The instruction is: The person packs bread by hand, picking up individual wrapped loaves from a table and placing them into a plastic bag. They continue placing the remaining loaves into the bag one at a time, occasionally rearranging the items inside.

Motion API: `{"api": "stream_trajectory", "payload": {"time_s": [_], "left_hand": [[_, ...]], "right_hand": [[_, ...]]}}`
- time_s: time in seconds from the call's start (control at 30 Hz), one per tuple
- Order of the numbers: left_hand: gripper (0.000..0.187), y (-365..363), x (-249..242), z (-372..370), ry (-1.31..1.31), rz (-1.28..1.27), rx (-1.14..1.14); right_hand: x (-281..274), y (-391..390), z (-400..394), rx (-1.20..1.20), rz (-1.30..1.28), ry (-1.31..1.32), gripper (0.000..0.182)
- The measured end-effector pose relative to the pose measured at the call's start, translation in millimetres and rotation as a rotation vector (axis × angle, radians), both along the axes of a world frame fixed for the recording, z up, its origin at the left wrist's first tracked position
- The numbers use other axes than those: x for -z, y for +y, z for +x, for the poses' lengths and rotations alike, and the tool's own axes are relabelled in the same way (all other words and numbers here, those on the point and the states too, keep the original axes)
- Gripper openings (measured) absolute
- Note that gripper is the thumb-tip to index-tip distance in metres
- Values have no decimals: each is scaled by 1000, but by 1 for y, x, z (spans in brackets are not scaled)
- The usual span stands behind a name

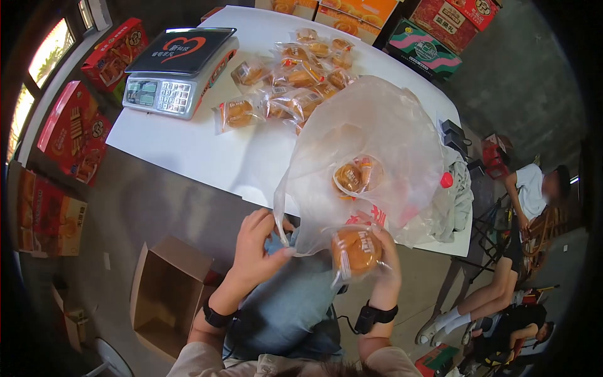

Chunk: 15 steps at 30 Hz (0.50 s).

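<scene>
My left hand [257, 242] pinches the edge of a large translucent plastic bag [402, 125] that lies on the table's near side. Its mouth faces me, and some wrapped buns [349, 178] show inside it. In my right hand [388, 254] is a wrapped bun [357, 250] in clear film with white lettering, held just in front of the bag's mouth. Behind the bag, a pile of wrapped buns [301, 74] is heaped on the white table [188, 151]. Part of the bag hides the pile's right side.
A digital scale [179, 72] stands at the table's back left. An open cardboard box [166, 295] sits on the floor to my left. Printed cartons [72, 132] line the left wall, with more boxes [424, 47] behind the table. Two people sit at the right, one in a white shirt [532, 191].
</scene>
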<state>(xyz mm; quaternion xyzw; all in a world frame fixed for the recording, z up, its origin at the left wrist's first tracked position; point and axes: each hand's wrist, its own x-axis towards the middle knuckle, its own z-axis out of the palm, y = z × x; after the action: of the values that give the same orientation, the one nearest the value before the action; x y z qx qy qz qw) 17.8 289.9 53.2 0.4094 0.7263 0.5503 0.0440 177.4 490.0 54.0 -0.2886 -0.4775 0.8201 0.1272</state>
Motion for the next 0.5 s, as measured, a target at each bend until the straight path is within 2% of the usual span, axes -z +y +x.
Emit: {"api": "stream_trajectory", "payload": {"time_s": [0.07, 0.1, 0.17, 0.23, 0.3, 0.33, 0.4, 0.43, 0.5], "left_hand": [[26, 5, -8, 5, -226, 27, 68], [26, 7, -7, 8, -227, 27, 68], [15, 9, -4, 15, -397, 166, 106], [12, 8, -3, 17, -359, 268, 149], [10, 6, -3, 19, -320, 370, 190], [11, 1, -6, 19, -325, 410, 232], [12, -4, -12, 19, -328, 451, 275], [14, -6, -15, 18, -248, 407, 365], [21, -6, -17, 20, -158, 335, 499]], "right_hand": [[10, 9, -3, 85, 39, -27, 49], [15, 13, -6, 171, 79, -52, 48], [24, 22, -17, 256, 70, -15, 48], [23, 28, -24, 339, 62, 23, 48], [18, 33, -28, 362, 231, -16, 47], [21, 38, -32, 361, 231, -17, 47], [30, 47, -41, 528, 563, 145, 41], [30, 50, -39, 528, 563, 145, 41], [28, 57, -35, 391, 1188, -297, 42]]}}
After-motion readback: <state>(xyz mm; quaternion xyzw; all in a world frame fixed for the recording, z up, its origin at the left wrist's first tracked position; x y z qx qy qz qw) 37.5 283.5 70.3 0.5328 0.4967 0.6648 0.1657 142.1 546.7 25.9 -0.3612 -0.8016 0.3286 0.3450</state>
